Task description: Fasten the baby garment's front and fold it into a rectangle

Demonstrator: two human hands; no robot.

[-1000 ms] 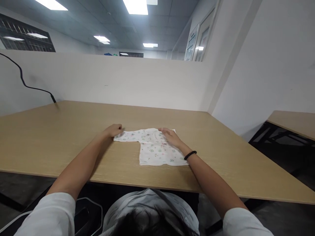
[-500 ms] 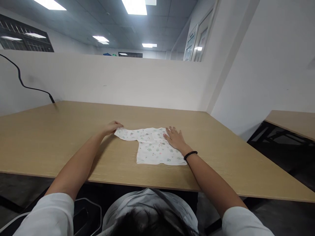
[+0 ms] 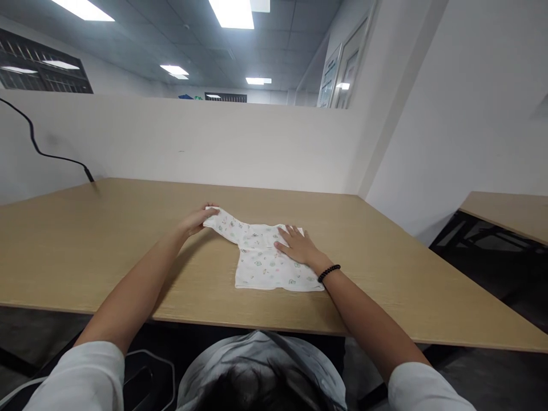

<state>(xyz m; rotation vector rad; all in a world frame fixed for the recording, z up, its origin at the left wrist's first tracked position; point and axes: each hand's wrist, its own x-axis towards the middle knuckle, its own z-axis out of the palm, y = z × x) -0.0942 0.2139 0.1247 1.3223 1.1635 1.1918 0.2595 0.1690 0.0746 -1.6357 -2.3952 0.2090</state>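
A small white baby shirt (image 3: 261, 265) with a light print lies spread on the wooden table (image 3: 149, 200). Its left sleeve is raised off the tabletop, and my left hand (image 3: 200, 220) pinches the cuff between thumb and fingers. My right hand (image 3: 298, 245) lies flat on the upper right of the shirt, fingers apart, pressing on the cloth. It covers part of that side, so the right sleeve cannot be made out. A black bead bracelet (image 3: 329, 273) circles my right wrist, by the shirt's lower right corner.
A white partition (image 3: 240, 148) rises along the table's far edge. On the left a black cable (image 3: 60, 154) hangs down to the tabletop. Another table (image 3: 509, 214) stands to the right, beyond a gap.
My left hand has lifted the sleeve cuff up from the table and slightly to the right. My right hand has slid a little left over the shirt.
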